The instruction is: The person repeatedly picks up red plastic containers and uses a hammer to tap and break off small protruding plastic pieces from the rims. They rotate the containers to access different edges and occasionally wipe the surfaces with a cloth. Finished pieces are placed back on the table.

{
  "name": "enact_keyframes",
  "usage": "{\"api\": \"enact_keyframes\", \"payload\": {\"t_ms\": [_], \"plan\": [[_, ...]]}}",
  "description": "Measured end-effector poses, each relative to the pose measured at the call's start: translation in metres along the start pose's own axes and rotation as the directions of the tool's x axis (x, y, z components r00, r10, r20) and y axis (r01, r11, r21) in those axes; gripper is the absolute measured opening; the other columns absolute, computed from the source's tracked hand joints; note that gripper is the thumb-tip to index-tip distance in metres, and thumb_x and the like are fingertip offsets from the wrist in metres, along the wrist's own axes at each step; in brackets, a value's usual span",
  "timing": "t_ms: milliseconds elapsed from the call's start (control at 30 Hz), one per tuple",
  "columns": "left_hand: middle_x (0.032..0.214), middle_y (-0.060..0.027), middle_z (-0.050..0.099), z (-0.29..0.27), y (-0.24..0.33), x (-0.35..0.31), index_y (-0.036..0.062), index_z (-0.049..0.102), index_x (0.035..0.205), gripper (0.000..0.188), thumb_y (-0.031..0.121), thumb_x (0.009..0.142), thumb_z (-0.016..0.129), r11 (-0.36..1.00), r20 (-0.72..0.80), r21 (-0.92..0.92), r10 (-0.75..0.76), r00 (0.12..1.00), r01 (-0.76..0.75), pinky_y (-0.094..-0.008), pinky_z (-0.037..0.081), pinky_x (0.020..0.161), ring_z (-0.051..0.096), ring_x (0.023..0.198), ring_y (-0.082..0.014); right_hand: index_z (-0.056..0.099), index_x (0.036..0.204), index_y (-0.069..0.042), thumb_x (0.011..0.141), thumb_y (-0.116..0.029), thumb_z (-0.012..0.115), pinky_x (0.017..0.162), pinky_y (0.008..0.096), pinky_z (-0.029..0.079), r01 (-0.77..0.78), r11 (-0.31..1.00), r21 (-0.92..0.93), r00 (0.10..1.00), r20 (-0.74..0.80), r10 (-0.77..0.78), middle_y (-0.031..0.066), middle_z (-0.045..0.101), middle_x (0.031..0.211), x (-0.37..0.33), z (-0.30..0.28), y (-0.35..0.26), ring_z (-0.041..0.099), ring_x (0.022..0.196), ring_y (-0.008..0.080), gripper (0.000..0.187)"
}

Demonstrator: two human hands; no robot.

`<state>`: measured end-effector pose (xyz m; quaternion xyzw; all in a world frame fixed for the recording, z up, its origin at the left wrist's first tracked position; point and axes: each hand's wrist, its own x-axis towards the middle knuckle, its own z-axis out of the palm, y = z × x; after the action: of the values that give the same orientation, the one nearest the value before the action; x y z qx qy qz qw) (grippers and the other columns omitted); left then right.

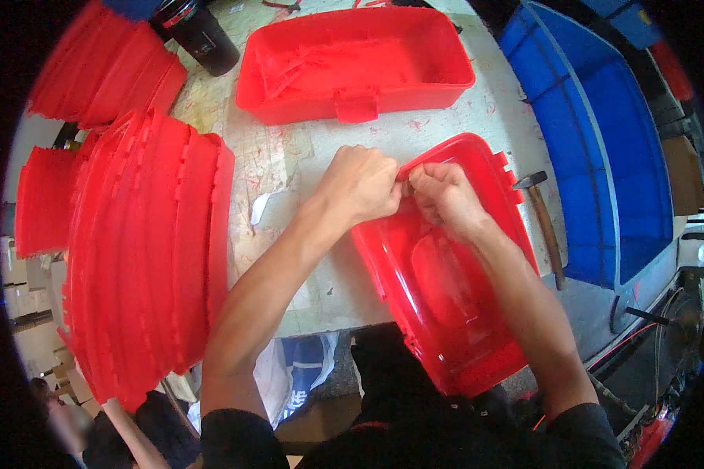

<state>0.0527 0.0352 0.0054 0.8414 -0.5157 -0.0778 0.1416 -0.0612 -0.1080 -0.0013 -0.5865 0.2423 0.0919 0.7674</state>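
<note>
Sleeves: black, soft-looking cloth (238,438) ends on your upper arms, leaving your forearms bare.
Left hand: your left hand (360,184) is curled into a rounded fist at the red lid's far corner; you cannot tell what its fingers enclose.
Right hand: your right hand (446,199) makes a narrow pinch at that same corner, close beside the left; the exact contact is hidden.
Lid: smooth, glossy red lid (438,273), arched, with an oval shape on its face and small tabs along its edges; it lies aslant under your hands, its near end past the worktop edge.
Worktop: pale, scuffed worktop (285,160), stained and flecked with red shavings.
Box: open red box (297,109) beyond your hands, round-cornered, with a squarish front tab and thin red scraps inside.
Stack: nested red plastic shells (145,258) at your left, their ridged edges packed close.
Hammer: wooden-handled hammer (546,230) just right of the lid, with a dark metal head.
Crates: blue, ribbed, straight-walled crates (579,141) farther right.
Tumbler: dark, tapering tumbler (203,43) left of the box.
</note>
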Motion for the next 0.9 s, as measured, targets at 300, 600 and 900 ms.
{"api": "enact_keyframes", "payload": {"t_ms": [300,600,900], "plan": [[0.072,-0.0248,0.067,0.0,0.005,0.008,0.0014,0.071,0.066,0.018,0.017,0.071,0.064,0.999,0.09,0.032,-0.007,0.996,0.004,-0.0499,0.055,0.068,0.069,0.072,-0.0408,0.065,0.086,0.004,0.097,-0.012,0.058,0.06,0.0328,0.046,0.399,0.796,-0.455,0.883,-0.043,-0.467,0.0031,0.062,0.069,0.004,-0.001,0.023,0.055,0.068,0.0086,0.021],[0.073,-0.0248,0.068,-0.002,0.008,0.011,0.0004,0.071,0.071,0.022,0.021,0.074,0.066,0.999,0.082,0.042,0.01,0.997,-0.014,-0.051,0.055,0.069,0.069,0.074,-0.0418,0.064,0.088,-0.004,0.1,-0.017,0.052,0.053,0.0245,0.035,0.101,0.976,-0.192,0.995,0.045,-0.094,-0.0039,0.053,0.07,-0.002,-0.015,0.006,0.044,0.06,0.0054,0.022],[0.075,-0.0248,0.068,-0.001,0.008,0.008,0.0006,0.07,0.077,0.022,0.022,0.075,0.067,0.999,0.014,0.043,-0.004,1.0,0.004,-0.0518,0.055,0.071,0.068,0.075,-0.0429,0.059,0.085,-0.006,0.097,-0.019,0.056,0.049,0.0301,0.04,-0.009,0.944,-0.331,0.999,0.026,0.019,0.0003,0.056,0.07,-0.004,-0.015,-0.012,0.053,0.057,0.0117,0.018]]}}
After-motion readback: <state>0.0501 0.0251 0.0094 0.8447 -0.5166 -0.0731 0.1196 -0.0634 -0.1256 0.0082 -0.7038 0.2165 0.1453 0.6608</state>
